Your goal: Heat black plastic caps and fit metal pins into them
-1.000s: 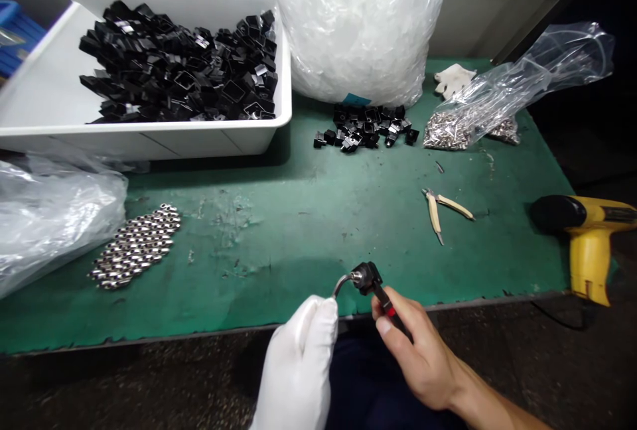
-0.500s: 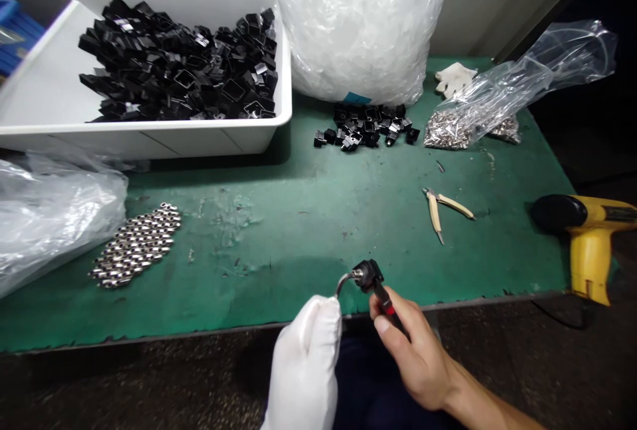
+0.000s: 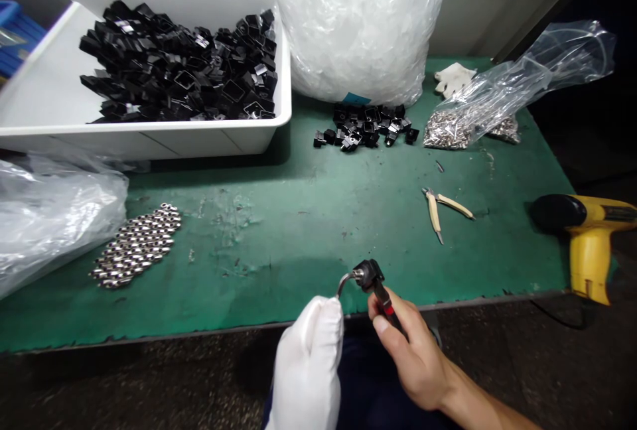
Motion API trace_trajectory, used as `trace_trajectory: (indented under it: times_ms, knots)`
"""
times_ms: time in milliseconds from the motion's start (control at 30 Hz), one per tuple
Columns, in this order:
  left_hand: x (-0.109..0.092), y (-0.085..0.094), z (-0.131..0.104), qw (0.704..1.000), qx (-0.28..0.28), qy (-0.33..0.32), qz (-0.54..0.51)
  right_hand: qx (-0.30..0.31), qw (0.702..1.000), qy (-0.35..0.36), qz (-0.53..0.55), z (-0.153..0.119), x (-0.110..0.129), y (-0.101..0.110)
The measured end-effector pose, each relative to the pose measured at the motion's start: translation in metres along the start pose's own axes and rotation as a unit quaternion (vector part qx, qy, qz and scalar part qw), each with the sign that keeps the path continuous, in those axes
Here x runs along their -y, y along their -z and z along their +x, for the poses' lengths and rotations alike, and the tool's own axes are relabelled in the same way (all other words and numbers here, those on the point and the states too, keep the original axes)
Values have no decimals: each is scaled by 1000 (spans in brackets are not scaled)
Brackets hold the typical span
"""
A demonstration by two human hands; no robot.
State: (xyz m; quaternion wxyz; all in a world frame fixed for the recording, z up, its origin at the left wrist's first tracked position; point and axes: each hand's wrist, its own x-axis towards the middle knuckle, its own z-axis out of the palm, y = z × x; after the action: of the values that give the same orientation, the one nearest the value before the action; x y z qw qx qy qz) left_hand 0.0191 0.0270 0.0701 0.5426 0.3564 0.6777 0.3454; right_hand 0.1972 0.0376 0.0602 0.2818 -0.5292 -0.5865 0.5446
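My left hand [image 3: 313,357], in a white glove, is closed on a thin curved metal tube [image 3: 343,281] near the table's front edge. The tube's upper end bends right and meets a black part [image 3: 368,273] with a silver fitting. My right hand [image 3: 411,344] is bare and wrapped round a dark tool handle [image 3: 385,304] with a red patch. The handle reaches up to the black part. The lower end of the tube is hidden in the glove.
A white bin [image 3: 209,126] of black parts stands back left, beside a large plastic bag [image 3: 358,25]. Small black parts [image 3: 365,126], pliers [image 3: 440,208], silver sleeves [image 3: 137,244] and a bag of metal pieces [image 3: 450,129] lie on the green table [image 3: 293,217]. A yellow heat gun [image 3: 590,237] is at right.
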Motion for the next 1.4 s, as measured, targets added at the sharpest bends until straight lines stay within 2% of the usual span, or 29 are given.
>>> trace_trajectory:
  times_ms: [367,633,800,1167,1400]
  knots:
    - [-7,-4,-1,1000,-9,-23,16,-6,1000,2,-5,-4,-3,-3]
    - [-13,-6,-3,995,-61,-41,62,-15,1000,3,8,-4,-5,-4]
    - [-17,-8,-3,996,-55,-43,59,-34,999,3,22,-5,-6,-7]
    - [-16,-10,-4,996,-72,-33,44,-35,999,-1,31,-6,-7,-9]
    - [-12,-10,-3,997,-49,-42,47,-55,998,-1,34,-8,-10,-14]
